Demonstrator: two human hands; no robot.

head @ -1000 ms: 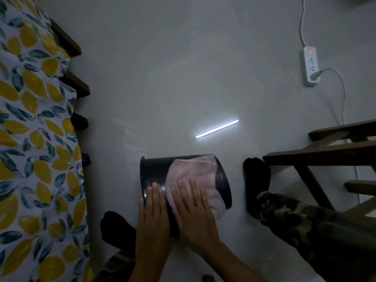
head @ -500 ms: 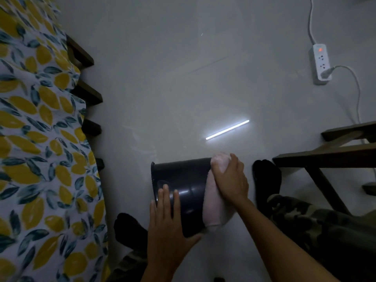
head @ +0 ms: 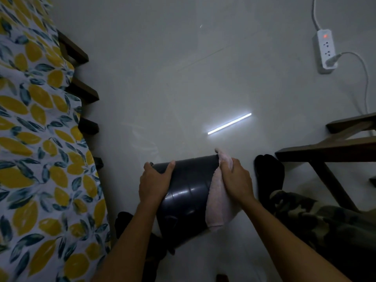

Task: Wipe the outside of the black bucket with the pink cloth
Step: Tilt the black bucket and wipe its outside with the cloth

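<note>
The black bucket (head: pixel 188 192) lies on its side on the pale floor between my feet. My left hand (head: pixel 154 183) grips its left end, thumb over the top. The pink cloth (head: pixel 216 204) is draped over the bucket's right end and hangs down its near side. My right hand (head: pixel 236 180) presses the cloth flat against the bucket, fingers pointing away from me. The bucket's opening is hidden from view.
A bed with a lemon-print sheet (head: pixel 36 151) and dark wooden slats (head: pixel 85 92) runs along the left. A wooden frame (head: pixel 329 151) stands at the right. A white power strip (head: pixel 325 51) with a cable lies far right. My dark-socked feet (head: pixel 268 174) flank the bucket.
My left hand has moved from the bucket's near side up to its left end. The bucket has turned and come closer to me. My right hand stays on the cloth at the right end.
</note>
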